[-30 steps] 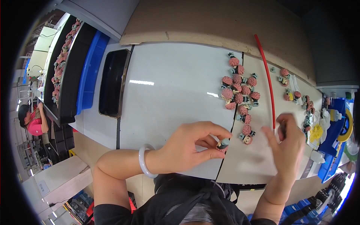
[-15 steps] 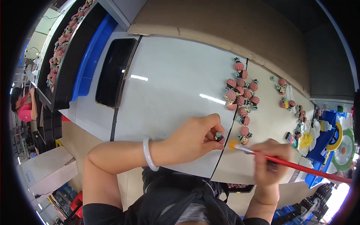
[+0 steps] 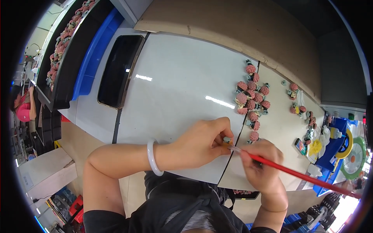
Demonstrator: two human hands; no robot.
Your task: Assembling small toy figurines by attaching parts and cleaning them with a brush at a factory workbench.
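Note:
My left hand (image 3: 196,145), with a pale bangle (image 3: 154,157) on its wrist, pinches a small painted figurine (image 3: 227,139) between thumb and fingertips. Only a little of the figurine shows, its pale blue-green part uppermost. In my right hand (image 3: 266,167) is a paintbrush (image 3: 299,173) with a long red handle. The brush's orange bristles reach the figurine at my left fingertips, so that the two seem to touch. Just beyond both hands, several pink, knobbly figurines (image 3: 257,97) lie in a cluster on the white table (image 3: 175,89).
A black phone (image 3: 120,72) lies at the left, beside a blue bin (image 3: 91,58) and a black tray (image 3: 74,73) of similar figurines. More figurines (image 3: 293,87), a yellow-stained cloth (image 3: 316,145) and a green fan (image 3: 354,157) are at the right. Far left, a person (image 3: 24,110) wears pink.
My right hand has moved left, bringing the brush tip from beside the loose figurines onto the held one. The left hand keeps its pinch. The view has shifted slightly.

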